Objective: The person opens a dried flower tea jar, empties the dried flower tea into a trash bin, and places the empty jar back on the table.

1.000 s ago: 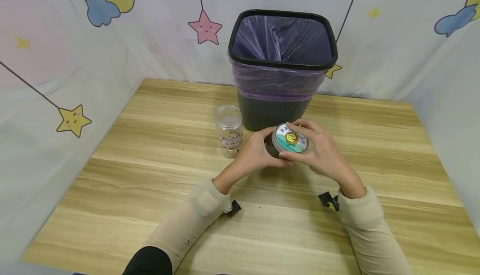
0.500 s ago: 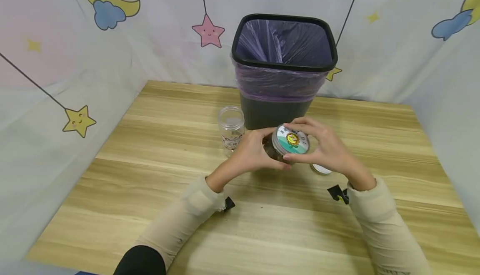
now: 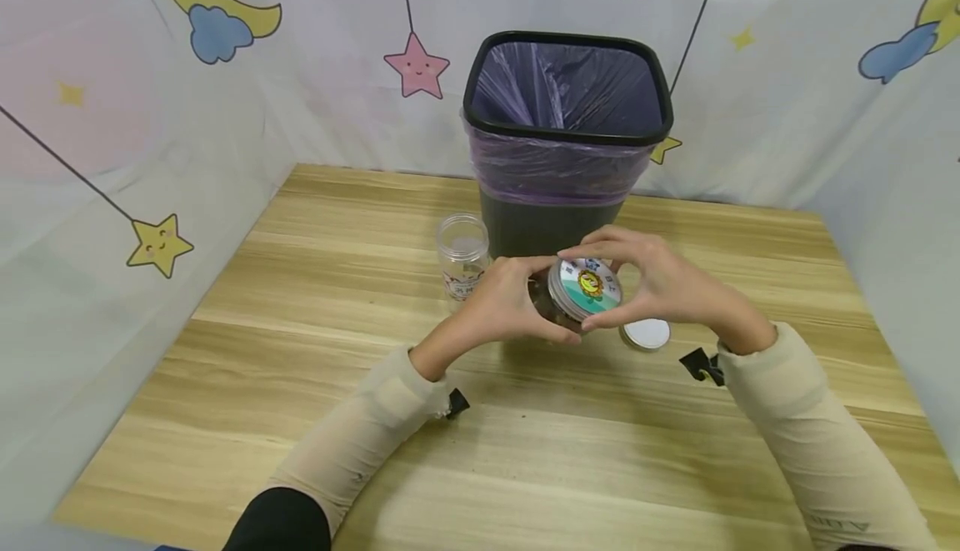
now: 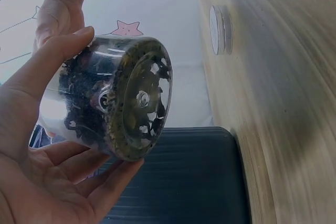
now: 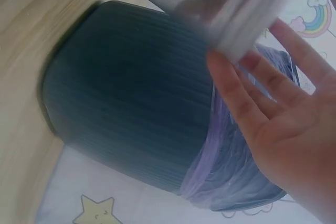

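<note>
My left hand (image 3: 501, 308) grips the body of a clear plastic jar (image 4: 86, 95), which is tilted above the table. Dark dried pieces fill much of it, seen through the wall and base in the left wrist view. On its top sits a screw lid (image 3: 590, 288) with a sunflower picture on a green and white label. My right hand (image 3: 671, 280) holds the lid's rim between thumb and fingers. In the right wrist view, blurred, fingertips (image 5: 223, 66) touch the lid's edge. A second clear jar (image 3: 462, 242) stands uncapped left of the hands, partly hidden by the left one.
A dark bin (image 3: 551, 222) with a purple plastic liner stands behind the hands, close to the uncapped jar. Right of the held jar a round white lid (image 3: 647, 333) lies on the wooden table (image 3: 300, 326). Printed cloth walls (image 3: 337, 101) enclose the back and sides.
My right hand has turned and shifted rightward on the lid, and the lid's picture has rotated slightly. The round white lid on the table has come into sight. My left hand keeps its grip.
</note>
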Demonstrator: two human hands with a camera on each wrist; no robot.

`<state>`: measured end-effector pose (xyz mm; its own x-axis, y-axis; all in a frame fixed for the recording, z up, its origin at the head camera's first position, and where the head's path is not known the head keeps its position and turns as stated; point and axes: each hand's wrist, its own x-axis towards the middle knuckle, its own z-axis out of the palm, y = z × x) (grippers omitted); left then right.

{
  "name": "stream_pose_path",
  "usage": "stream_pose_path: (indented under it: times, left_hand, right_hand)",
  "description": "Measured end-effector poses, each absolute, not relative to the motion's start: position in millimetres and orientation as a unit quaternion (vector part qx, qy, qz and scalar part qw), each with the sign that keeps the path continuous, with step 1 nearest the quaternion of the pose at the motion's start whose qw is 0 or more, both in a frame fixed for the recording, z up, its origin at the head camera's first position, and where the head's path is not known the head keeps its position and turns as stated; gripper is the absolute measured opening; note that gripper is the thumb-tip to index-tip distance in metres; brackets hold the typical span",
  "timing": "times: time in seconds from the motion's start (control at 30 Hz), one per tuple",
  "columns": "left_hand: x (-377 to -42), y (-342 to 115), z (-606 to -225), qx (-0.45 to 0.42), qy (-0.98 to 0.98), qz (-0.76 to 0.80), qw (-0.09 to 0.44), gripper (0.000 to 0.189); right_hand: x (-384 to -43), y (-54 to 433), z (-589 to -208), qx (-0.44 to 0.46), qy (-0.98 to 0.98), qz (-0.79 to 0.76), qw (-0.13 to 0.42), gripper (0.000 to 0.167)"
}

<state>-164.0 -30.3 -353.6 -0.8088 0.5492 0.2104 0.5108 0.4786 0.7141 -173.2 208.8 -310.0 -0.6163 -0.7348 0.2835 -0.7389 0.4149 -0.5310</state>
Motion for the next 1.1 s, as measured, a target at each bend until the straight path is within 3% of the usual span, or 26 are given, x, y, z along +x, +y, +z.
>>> stream_pose_path:
  times: [0.13, 0.37, 0.47, 0.63, 0.8, 1.1]
  left_hand:
    - [-165.3, -30.6, -352.0, 0.321, 0.860, 0.395, 0.031, 0.093]
    - [-169.5, -30.6, -353.2, 0.344, 0.849, 0.398, 0.058, 0.074]
    - [-169.4, -29.5, -352.8, 0.337, 0.856, 0.386, 0.062, 0.078]
    - [-169.0, -26.9, -351.8, 0.329, 0.867, 0.371, 0.052, 0.088]
    - [-168.9, -27.9, -352.8, 0.332, 0.864, 0.377, 0.036, 0.086]
    - [-166.3, -30.1, -357.2, 0.328, 0.869, 0.367, 0.045, 0.091]
  right_hand:
    - [-178.2, 209.4, -303.6, 0.471, -0.826, 0.307, -0.027, 0.074]
    - [-177.3, 209.1, -293.4, 0.504, -0.810, 0.284, -0.096, 0.078]
    - [-173.1, 208.5, -291.7, 0.495, -0.813, 0.283, -0.119, 0.082]
    - [-158.4, 203.7, -295.3, 0.421, -0.868, 0.251, -0.083, 0.087]
    - [-150.6, 196.8, -296.9, 0.366, -0.904, 0.216, -0.053, 0.073]
    - [-163.1, 201.4, -295.2, 0.460, -0.850, 0.244, -0.076, 0.069]
